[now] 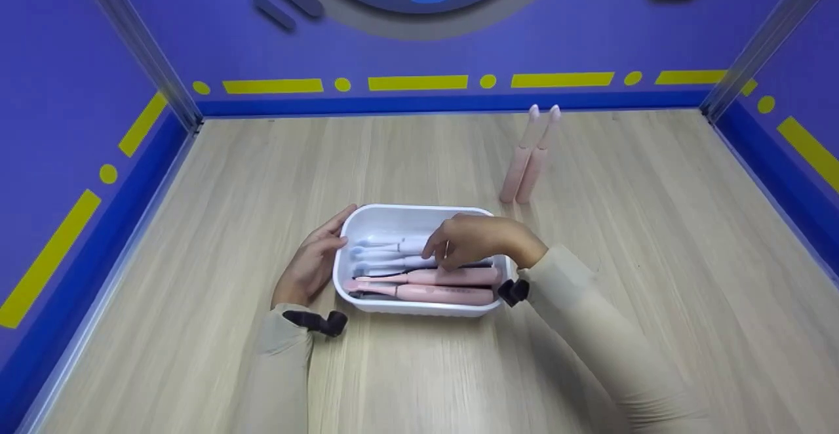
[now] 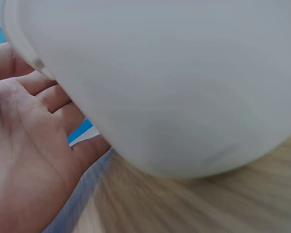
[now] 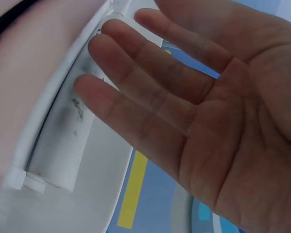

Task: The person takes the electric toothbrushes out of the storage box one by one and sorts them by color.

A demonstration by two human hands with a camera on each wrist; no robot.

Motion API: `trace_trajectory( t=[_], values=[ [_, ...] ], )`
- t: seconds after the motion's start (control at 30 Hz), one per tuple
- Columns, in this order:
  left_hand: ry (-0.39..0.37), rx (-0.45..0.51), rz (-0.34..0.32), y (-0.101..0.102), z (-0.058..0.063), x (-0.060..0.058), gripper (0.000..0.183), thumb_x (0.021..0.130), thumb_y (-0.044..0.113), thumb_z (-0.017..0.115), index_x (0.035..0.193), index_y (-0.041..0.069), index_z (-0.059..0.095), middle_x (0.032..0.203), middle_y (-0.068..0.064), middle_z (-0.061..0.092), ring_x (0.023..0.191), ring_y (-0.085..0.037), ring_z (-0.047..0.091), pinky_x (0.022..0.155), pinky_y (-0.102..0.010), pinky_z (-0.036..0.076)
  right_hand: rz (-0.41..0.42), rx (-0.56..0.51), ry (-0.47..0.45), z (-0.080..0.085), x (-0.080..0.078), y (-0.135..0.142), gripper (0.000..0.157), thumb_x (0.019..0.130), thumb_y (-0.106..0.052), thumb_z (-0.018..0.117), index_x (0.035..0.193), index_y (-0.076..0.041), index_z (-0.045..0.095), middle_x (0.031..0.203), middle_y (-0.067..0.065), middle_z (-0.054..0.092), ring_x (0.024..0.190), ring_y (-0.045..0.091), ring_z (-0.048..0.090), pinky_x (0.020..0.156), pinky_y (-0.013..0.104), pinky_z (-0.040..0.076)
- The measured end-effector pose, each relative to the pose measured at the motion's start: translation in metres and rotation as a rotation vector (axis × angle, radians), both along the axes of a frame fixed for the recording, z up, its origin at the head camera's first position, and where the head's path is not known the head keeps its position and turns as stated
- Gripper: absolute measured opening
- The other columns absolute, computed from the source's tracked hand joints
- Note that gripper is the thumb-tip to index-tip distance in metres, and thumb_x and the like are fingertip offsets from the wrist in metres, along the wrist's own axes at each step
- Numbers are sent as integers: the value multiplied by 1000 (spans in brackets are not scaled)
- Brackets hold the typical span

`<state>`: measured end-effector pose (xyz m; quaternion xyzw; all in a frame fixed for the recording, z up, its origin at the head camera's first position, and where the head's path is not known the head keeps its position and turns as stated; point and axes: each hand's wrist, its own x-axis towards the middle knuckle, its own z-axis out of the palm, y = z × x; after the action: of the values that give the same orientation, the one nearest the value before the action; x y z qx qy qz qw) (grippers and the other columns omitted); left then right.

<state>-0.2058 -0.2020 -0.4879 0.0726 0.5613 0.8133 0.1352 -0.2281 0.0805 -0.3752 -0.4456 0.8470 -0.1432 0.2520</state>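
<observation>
A white plastic basket (image 1: pixel 419 309) holds several electric toothbrushes lying lengthwise. White toothbrushes (image 1: pixel 416 261) lie toward its back, partly covered by my right hand, and two pink toothbrushes (image 1: pixel 452 295) lie along the front. My left hand (image 1: pixel 311 267) rests against the basket's left end, thumb at the rim and fingers extended along the outer wall. Over the basket is my right hand (image 1: pixel 482 237), fingers loosely bent downward and nothing held. In the right wrist view those fingers reach over a white toothbrush (image 3: pixel 63 145); whether they touch it I cannot tell.
Two pink electric toothbrushes (image 1: pixel 532 175) stand upright side by side behind the basket, to the right. Blue printed panels (image 1: pixel 419 54) wall the wooden table (image 1: pixel 275 165) at the back and both sides. Dark parts show beneath the toothbrushes in the basket.
</observation>
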Motion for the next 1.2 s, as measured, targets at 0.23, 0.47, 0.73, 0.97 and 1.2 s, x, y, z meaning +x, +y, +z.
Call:
trace_trajectory(
  t=[0.23,0.47,0.73,0.97,1.2],
  values=[
    [-4,2,5,0,0,-1,65,89,-5,36,151,-2,19,161,-14,16,148,-23,14,122,-38,8,-6,45,-44,0,1,-3,31,84,-9,67,114,-4,70,96,8,74,89,15,66,76,25,52],
    [-15,18,2,1,0,0,65,89,-5,35,152,-1,19,161,-14,16,147,-23,15,122,-38,8,-24,114,-48,0,2,-8,32,83,-11,69,115,-6,70,100,8,72,93,16,63,80,27,52],
    [-17,17,0,1,0,0,65,89,-5,35,152,-2,18,161,-13,15,147,-23,14,122,-38,8,-40,148,-38,-1,3,-11,25,82,-12,71,107,-9,72,98,5,70,87,12,58,76,25,49],
    [-17,27,-7,0,0,-1,65,89,-6,35,151,-3,18,161,-14,15,147,-23,14,121,-38,9,-48,161,-23,1,5,-13,24,80,-9,70,103,-9,74,97,3,69,83,10,55,73,23,48],
    [-17,37,3,1,0,-1,65,89,-7,35,151,-3,17,161,-15,14,148,-24,13,122,-39,7,-48,185,-6,-1,4,-16,21,79,-11,73,100,-11,74,89,-1,65,77,8,50,67,20,43]
  ],
)
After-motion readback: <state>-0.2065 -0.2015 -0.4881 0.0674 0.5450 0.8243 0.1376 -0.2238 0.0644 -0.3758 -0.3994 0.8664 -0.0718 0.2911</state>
